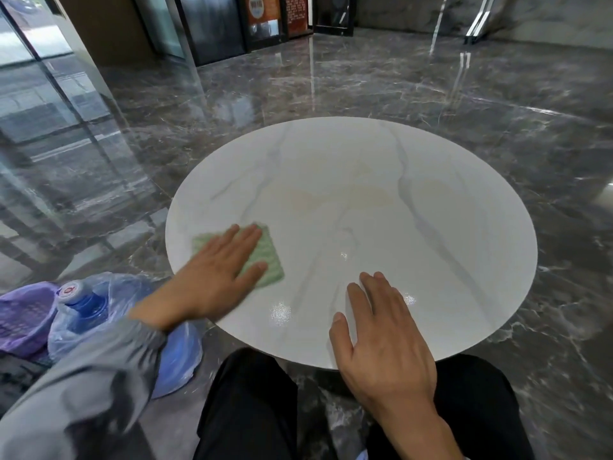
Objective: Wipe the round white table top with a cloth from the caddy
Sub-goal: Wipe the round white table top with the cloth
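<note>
The round white table top (414, 200), marbled with faint grey veins, fills the middle of the head view. A light green cloth (268, 260) lies flat on its near left part. My left hand (215, 277) presses down on the cloth with straight, spread fingers, covering most of it; the hand looks slightly blurred. My right hand (381, 340) rests flat on the table's near edge, fingers straight, holding nothing. A faint yellowish patch (348, 197) shows near the table's centre.
A blue water jug (99, 313) wrapped in clear plastic lies on the floor at the left, beside a purple basket (23, 317). Glossy dark marble floor surrounds the table. Glass walls stand at the far left, dark doors at the back. My black-trousered legs are below the table edge.
</note>
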A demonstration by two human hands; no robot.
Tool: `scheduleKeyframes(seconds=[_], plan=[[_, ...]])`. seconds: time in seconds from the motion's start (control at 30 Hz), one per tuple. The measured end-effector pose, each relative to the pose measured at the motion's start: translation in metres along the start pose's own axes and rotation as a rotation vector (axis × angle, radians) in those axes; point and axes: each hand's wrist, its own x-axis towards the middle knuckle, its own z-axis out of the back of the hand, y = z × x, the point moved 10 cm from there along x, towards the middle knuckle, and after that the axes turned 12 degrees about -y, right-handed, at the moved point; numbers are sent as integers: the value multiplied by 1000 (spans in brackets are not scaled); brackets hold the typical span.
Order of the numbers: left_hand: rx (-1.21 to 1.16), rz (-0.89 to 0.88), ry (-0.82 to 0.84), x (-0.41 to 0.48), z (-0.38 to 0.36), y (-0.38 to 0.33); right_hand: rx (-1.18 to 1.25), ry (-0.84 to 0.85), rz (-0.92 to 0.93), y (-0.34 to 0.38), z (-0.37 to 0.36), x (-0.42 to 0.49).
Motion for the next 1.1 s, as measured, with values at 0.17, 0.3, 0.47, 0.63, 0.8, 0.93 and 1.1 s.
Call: scheduleKeyframes(seconds=[0.17,0.3,0.47,0.63,0.8,0.93,1.1], plan=[[59,111,-6,25,1,25,14,-11,-17,-1,1,-1],[22,-40,-77,-13,-5,-38,31,-24,-17,-1,1,-1],[24,-191,-190,-69,-13,-104,25,-8,3,2,4,0],[18,-145,-98,-59,-15,-104,60,13,-7,0,3,-2],[2,-131,-9,-9,-12,-108,136,4,-26,0,5,0],[-11,-191,-1,15,-20,-130,249,34,-87,-1,8,1],[-347,-220,-8,8,1,-127,445,180,-203,-6,16,11]])
